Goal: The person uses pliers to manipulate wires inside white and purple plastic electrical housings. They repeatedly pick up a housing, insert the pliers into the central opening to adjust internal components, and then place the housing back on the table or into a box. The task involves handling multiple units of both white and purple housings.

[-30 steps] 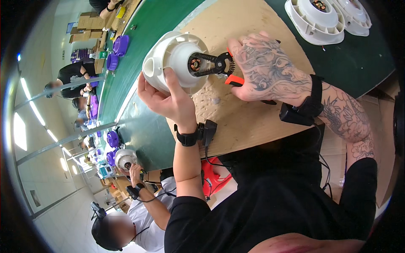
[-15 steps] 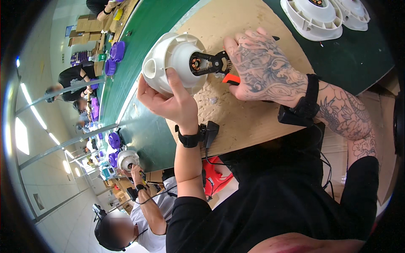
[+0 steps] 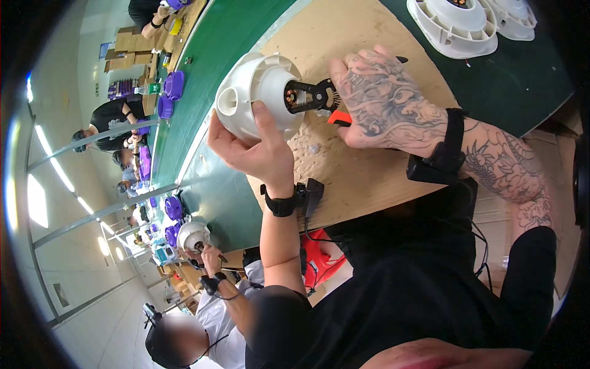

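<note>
My left hand (image 3: 255, 144) is closed around the side of a white round plastic housing (image 3: 261, 77), thumb on its face. The housing is tilted, with a ribbed flange and a round side opening. Copper motor windings (image 3: 291, 97) show in its central hole. My right hand (image 3: 390, 101) is closed around the handles of black wire stripper pliers (image 3: 322, 96); one handle shows orange. The pliers' jaws reach into the hole at the windings, and their exact grip on anything inside cannot be seen.
Brown cardboard (image 3: 362, 178) covers the green table (image 3: 510, 86) beneath my hands. More white housings (image 3: 455, 27) lie at the far right. At the left, a co-worker (image 3: 203, 326) handles another white housing (image 3: 193, 236). Purple round parts (image 3: 174, 86) stand along the green bench.
The housing, my left hand and the pliers have shifted slightly right and down in view, the housing turning a little. My right hand keeps its grip.
</note>
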Motion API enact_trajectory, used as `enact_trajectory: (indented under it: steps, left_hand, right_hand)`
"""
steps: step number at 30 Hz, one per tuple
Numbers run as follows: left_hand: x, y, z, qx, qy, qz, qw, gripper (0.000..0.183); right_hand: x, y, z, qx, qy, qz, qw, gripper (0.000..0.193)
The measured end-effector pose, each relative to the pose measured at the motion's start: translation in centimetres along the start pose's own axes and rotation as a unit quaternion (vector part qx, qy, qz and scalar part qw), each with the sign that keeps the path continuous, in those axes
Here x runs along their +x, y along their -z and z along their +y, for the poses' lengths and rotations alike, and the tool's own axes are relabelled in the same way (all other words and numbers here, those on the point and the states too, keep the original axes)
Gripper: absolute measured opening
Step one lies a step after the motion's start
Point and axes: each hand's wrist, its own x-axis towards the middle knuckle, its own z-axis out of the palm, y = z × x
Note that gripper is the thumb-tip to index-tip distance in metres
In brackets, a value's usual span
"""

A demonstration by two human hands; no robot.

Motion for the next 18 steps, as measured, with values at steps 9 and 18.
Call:
enact_trajectory:
  steps: [9, 18]
  left_hand:
    - [0.0, 0.1, -0.3, -0.002, -0.006, -0.012, 1.000, 0.058]
    - [0.2, 0.3, -0.3, -0.005, 0.000, -0.016, 1.000, 0.056]
  right_hand:
    - [-0.3, -0.2, 0.3, 0.012, 0.002, 0.004, 1.000, 0.054]
    - [0.1, -0.3, 0.2, 0.002, -0.002, 0.000, 1.000, 0.054]
